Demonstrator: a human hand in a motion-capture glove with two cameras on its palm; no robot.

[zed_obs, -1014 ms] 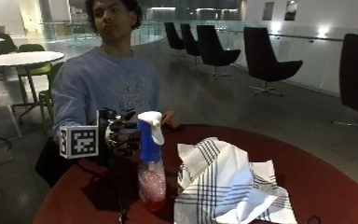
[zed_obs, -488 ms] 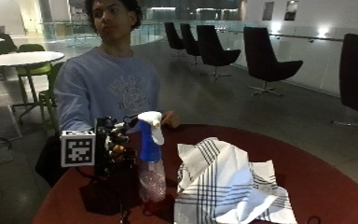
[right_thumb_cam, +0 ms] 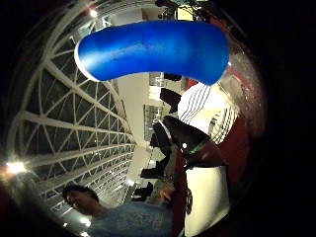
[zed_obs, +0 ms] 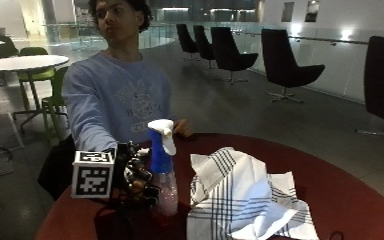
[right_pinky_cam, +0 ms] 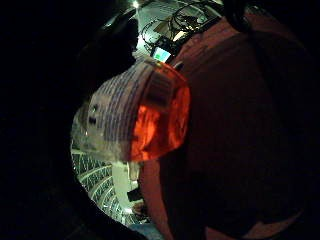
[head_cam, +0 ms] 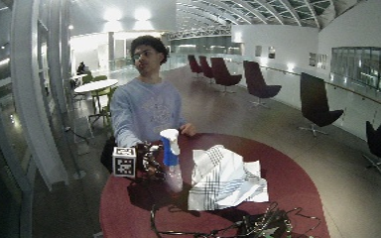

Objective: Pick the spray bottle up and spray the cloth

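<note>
A clear plastic spray bottle (zed_obs: 163, 172) with blue neck and white trigger head stands beside a white cloth with dark plaid stripes (zed_obs: 242, 200) on the round dark-red table (zed_obs: 352, 195).

A public lounge or atrium in a large building is showing here: a round dark-red surface (head_cam: 289, 183) is standing on a polished floor (head_cam: 243, 116), black swivel chairs (head_cam: 260, 82) are lining a glass railing (head_cam: 349, 82) toward 2 o'clock, a white café table with green chairs (head_cam: 96, 85) is sitting at 10 o'clock, and a latticed glass roof (head_cam: 263, 12) is arching overhead.
</note>
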